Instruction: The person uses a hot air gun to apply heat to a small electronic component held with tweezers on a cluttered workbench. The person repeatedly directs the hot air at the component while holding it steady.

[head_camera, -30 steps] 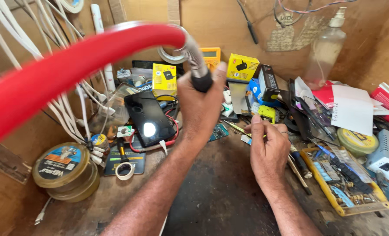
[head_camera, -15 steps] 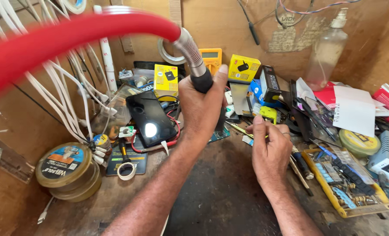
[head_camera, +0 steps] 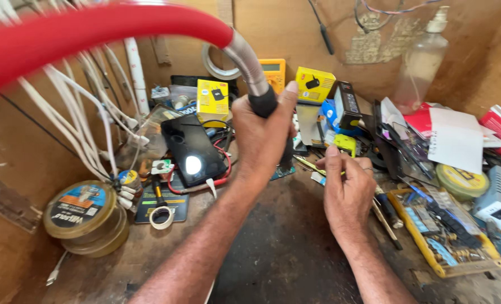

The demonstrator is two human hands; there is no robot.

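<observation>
My left hand (head_camera: pixel 262 132) grips the black handle of a tool (head_camera: pixel 263 104) whose metal flexible neck joins a thick red hose (head_camera: pixel 93 31) arching across the top left. The handle points down over a small green circuit board (head_camera: pixel 281 170) on the bench. My right hand (head_camera: pixel 347 188) is just to the right, fingers pinched on a thin yellowish stick (head_camera: pixel 309 164) that reaches toward the board. A black phone (head_camera: pixel 193 149) with a bright glare lies left of my left hand, with red and black wires looped round it.
Yellow boxes (head_camera: pixel 212 101), a yellow meter (head_camera: pixel 273 70), a spray bottle (head_camera: pixel 422 62), papers (head_camera: pixel 456 141), a yellow parts tray (head_camera: pixel 442 236), a round wire spool (head_camera: pixel 84 214), a small tape roll (head_camera: pixel 161 217) and white cables (head_camera: pixel 93 124) crowd the bench.
The red hose has risen higher in view and my left hand with the handle has shifted slightly. My right hand stays in place beside the board.
</observation>
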